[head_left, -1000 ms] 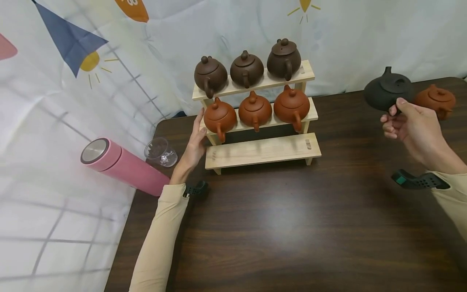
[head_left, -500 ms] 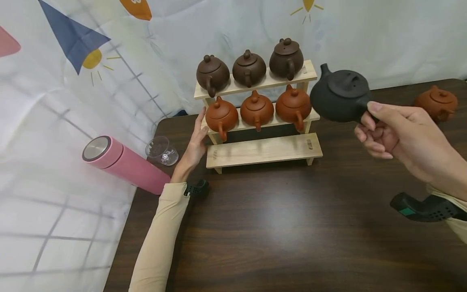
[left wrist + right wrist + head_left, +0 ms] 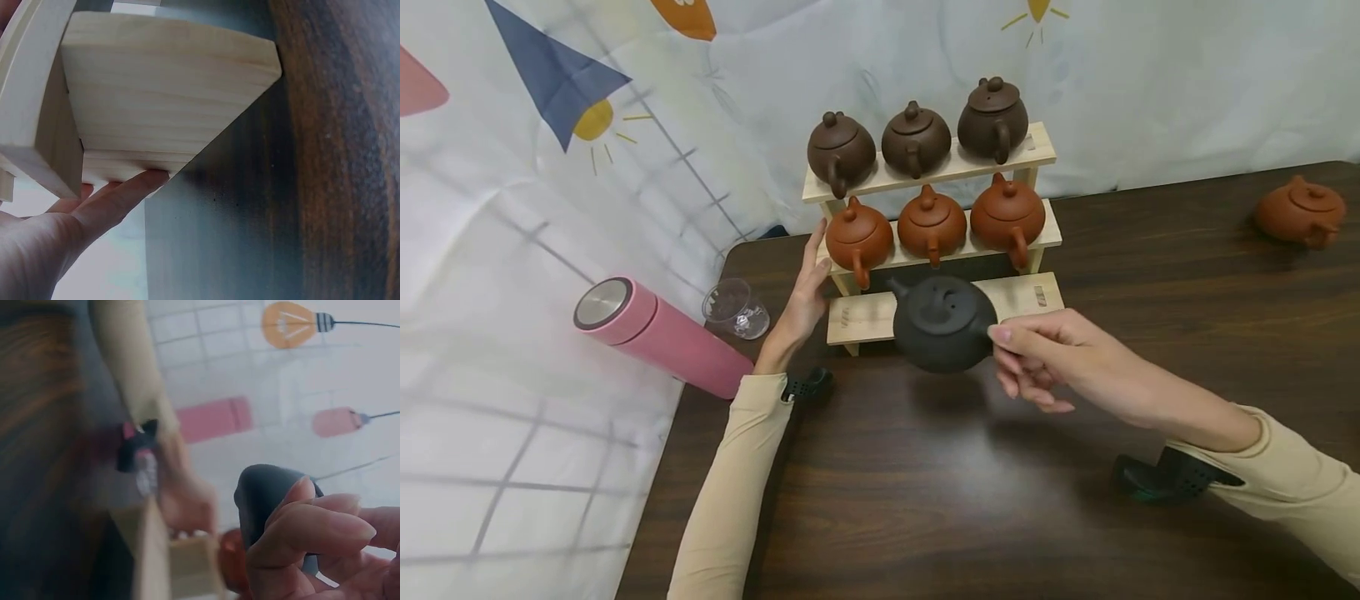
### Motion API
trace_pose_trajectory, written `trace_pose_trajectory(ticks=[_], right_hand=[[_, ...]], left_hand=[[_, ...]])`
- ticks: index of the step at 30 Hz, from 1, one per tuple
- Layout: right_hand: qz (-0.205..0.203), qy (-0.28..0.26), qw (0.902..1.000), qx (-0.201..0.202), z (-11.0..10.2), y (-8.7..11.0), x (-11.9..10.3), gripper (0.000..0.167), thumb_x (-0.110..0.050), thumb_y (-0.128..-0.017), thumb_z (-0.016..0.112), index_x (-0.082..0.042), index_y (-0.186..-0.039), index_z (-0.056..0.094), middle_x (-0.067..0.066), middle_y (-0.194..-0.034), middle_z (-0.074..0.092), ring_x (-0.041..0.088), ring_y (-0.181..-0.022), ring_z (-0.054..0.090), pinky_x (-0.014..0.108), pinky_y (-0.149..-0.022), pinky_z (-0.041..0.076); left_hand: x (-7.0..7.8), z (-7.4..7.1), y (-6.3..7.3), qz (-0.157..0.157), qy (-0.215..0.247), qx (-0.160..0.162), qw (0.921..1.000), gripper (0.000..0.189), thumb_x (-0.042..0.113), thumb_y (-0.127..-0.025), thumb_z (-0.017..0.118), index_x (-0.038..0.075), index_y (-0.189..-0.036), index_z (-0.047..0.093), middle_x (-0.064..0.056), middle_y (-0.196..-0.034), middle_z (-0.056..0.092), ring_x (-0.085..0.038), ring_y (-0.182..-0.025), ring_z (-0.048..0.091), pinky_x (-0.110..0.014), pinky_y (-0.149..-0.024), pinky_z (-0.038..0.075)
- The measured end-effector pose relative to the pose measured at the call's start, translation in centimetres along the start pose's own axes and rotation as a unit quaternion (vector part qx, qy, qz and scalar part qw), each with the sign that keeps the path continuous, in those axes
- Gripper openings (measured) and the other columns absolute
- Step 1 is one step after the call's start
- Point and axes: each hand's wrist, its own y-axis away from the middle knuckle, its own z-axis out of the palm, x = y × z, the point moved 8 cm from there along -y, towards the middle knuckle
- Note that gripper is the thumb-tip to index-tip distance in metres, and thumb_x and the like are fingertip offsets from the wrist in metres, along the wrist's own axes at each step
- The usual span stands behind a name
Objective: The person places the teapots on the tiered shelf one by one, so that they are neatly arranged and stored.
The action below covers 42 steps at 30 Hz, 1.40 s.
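Observation:
My right hand (image 3: 1060,358) pinches the handle of a black teapot (image 3: 940,333), which hangs level in front of the lowest tier of a wooden rack (image 3: 1018,292). Its spout points left, toward the rack's left end. In the right wrist view the curled fingers (image 3: 312,531) hide most of the teapot. My left hand (image 3: 801,308) rests along the rack's left side, fingers fairly straight; the left wrist view shows them against a wooden support (image 3: 169,81). Three orange-brown teapots (image 3: 932,221) stand on the middle tier and three dark brown teapots (image 3: 916,137) on the top one.
A pink thermos (image 3: 677,342) and a clear cup (image 3: 737,310) stand left of my left forearm. One more orange-brown teapot (image 3: 1296,210) sits at the table's far right. Behind the dark wooden table (image 3: 925,500) hangs a white printed curtain (image 3: 1187,92).
My right hand has carried the black teapot leftward from beside the far-right teapot, then down to the front of the lowest tier. My left hand has stayed at the rack's left side.

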Motion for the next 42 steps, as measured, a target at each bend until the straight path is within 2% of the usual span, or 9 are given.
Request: trace_pose_trajectory(ticks=[3, 6, 9, 13, 17, 29, 34, 37, 42], right_hand=[[0.036, -0.001, 0.9993, -0.001, 0.8, -1.2, 1.6, 0.044, -0.026, -0.113, 0.048, 0.004, -0.082, 0.055, 0.015, -0.078, 0.058, 0.018, -0.049, 0.041, 0.032, -0.043, 0.036], [0.069, -0.001, 0.9976, 0.007, 1.0, -2.4, 3.3, 0.045, -0.028, -0.112, 0.048, 0.006, -0.083, 0.057, 0.016, -0.078, 0.058, 0.014, -0.051, 0.042, 0.028, -0.046, 0.037], [0.083, 0.000, 0.9964, 0.019, 0.9, -3.6, 4.6, 0.045, -0.028, -0.112, 0.047, 0.004, -0.083, 0.055, 0.016, -0.078, 0.059, 0.012, -0.053, 0.042, 0.025, -0.049, 0.037], [0.082, -0.007, 0.9962, 0.029, 0.9, -5.3, 5.7, 0.042, -0.028, -0.113, 0.046, 0.001, -0.082, 0.052, 0.011, -0.078, 0.060, 0.012, -0.054, 0.042, 0.025, -0.051, 0.037], [0.078, -0.015, 0.9960, 0.041, 1.0, -6.7, 6.2, 0.042, -0.027, -0.113, 0.045, 0.000, -0.082, 0.051, 0.012, -0.078, 0.061, 0.011, -0.053, 0.043, 0.025, -0.050, 0.036], [0.084, -0.002, 0.9951, 0.051, 1.8, -9.6, 7.2, 0.043, -0.028, -0.114, 0.044, -0.001, -0.082, 0.055, 0.010, -0.078, 0.065, 0.011, -0.050, 0.041, 0.026, -0.049, 0.037], [0.078, -0.001, 0.9962, 0.038, 2.6, -10.1, 7.1, 0.043, -0.029, -0.114, 0.043, -0.002, -0.085, 0.058, 0.008, -0.078, 0.068, 0.011, -0.049, 0.041, 0.025, -0.049, 0.036], [0.072, -0.002, 0.9970, 0.028, 3.4, -10.5, 7.1, 0.042, -0.028, -0.115, 0.042, -0.001, -0.088, 0.059, 0.007, -0.078, 0.068, 0.010, -0.049, 0.042, 0.025, -0.049, 0.036], [0.074, -0.026, 0.9969, 0.014, 4.9, -11.3, 7.3, 0.041, -0.028, -0.115, 0.042, 0.003, -0.096, 0.061, 0.004, -0.078, 0.067, 0.009, -0.051, 0.043, 0.024, -0.050, 0.036]], left_hand=[[0.0, 0.0, 0.0, -0.001, -0.005, 0.001, 1.0000, 0.072, 0.021, -0.105, 0.031, 0.012, -0.169, 0.001, -0.006, -0.174, -0.006, -0.027, -0.156, 0.002, -0.062, -0.121, 0.008], [-0.1, 0.1, 0.0, -0.008, 0.003, 0.000, 1.0000, 0.073, 0.024, -0.104, 0.032, 0.015, -0.169, 0.001, -0.009, -0.173, 0.000, -0.033, -0.155, 0.009, -0.067, -0.119, 0.011], [-0.1, 0.1, -0.1, -0.010, 0.008, -0.001, 0.9999, 0.074, 0.025, -0.103, 0.033, 0.015, -0.169, 0.001, -0.011, -0.172, 0.004, -0.037, -0.154, 0.014, -0.070, -0.117, 0.012], [-0.2, 0.0, -0.2, -0.002, -0.006, 0.000, 1.0000, 0.074, 0.025, -0.103, 0.032, 0.012, -0.169, 0.001, -0.010, -0.173, 0.000, -0.033, -0.155, 0.007, -0.066, -0.120, 0.009], [-0.2, -0.1, -0.1, 0.001, -0.016, 0.001, 0.9999, 0.073, 0.024, -0.104, 0.032, 0.011, -0.169, 0.002, -0.009, -0.173, -0.005, -0.028, -0.156, -0.001, -0.062, -0.121, 0.008], [0.1, 0.1, -0.2, 0.006, -0.016, -0.003, 0.9999, 0.070, 0.021, -0.105, 0.031, 0.009, -0.169, 0.003, -0.007, -0.174, -0.006, -0.022, -0.158, -0.004, -0.057, -0.123, 0.009], [0.0, 0.1, -0.2, -0.008, -0.005, -0.001, 1.0000, 0.073, 0.024, -0.104, 0.031, 0.013, -0.169, 0.001, -0.012, -0.172, 0.008, -0.035, -0.153, 0.022, -0.054, -0.119, 0.025], [-0.1, 0.0, -0.1, -0.009, -0.001, -0.001, 1.0000, 0.073, 0.023, -0.103, 0.032, 0.015, -0.169, 0.001, -0.012, -0.172, 0.010, -0.039, -0.149, 0.030, -0.052, -0.117, 0.028], [-0.2, 0.0, -0.1, -0.001, -0.016, -0.002, 0.9999, 0.072, 0.024, -0.104, 0.031, 0.013, -0.169, 0.001, -0.008, -0.174, -0.001, -0.033, -0.157, 0.008, -0.059, -0.123, 0.012]])
